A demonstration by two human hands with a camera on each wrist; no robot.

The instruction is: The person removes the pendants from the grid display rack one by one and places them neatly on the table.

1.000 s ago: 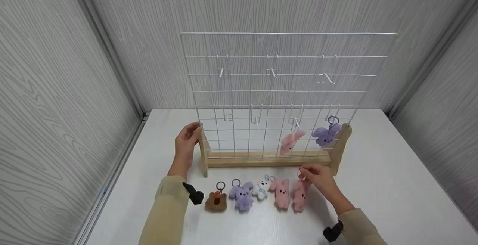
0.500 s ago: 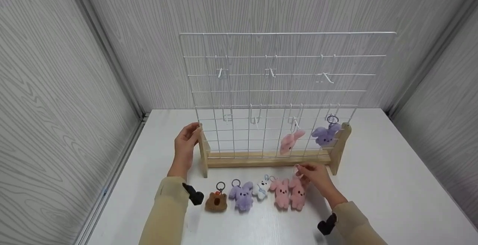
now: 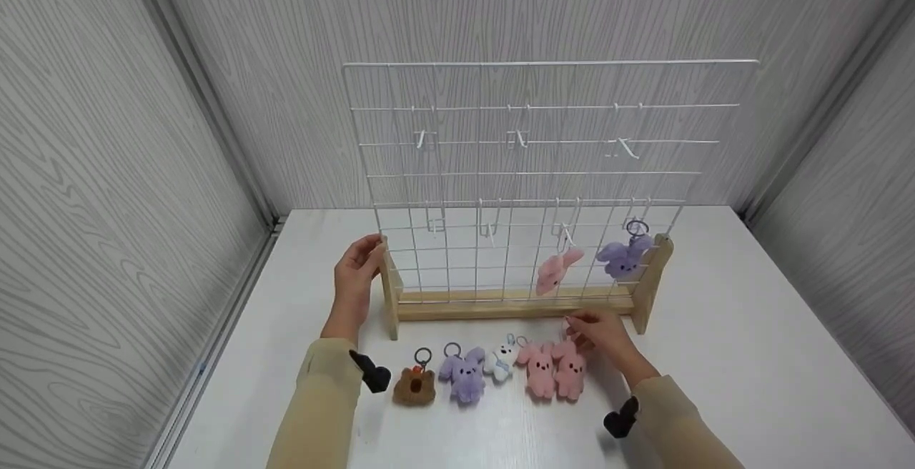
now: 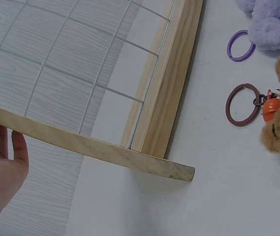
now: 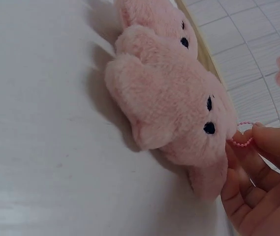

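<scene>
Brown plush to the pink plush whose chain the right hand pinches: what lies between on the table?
Three plush keychains, left to right in the head view: a purple plush, a white plush, then another pink plush.

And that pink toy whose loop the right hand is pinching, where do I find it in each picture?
Head: below centre and a little right; the pink toy is at the right end of the tabletop row, by the right hand.
Left wrist: not in it.
Right wrist: large in the middle, in front of another pink toy.
Shared landmark: the wire grid, seen in all three views.
</scene>
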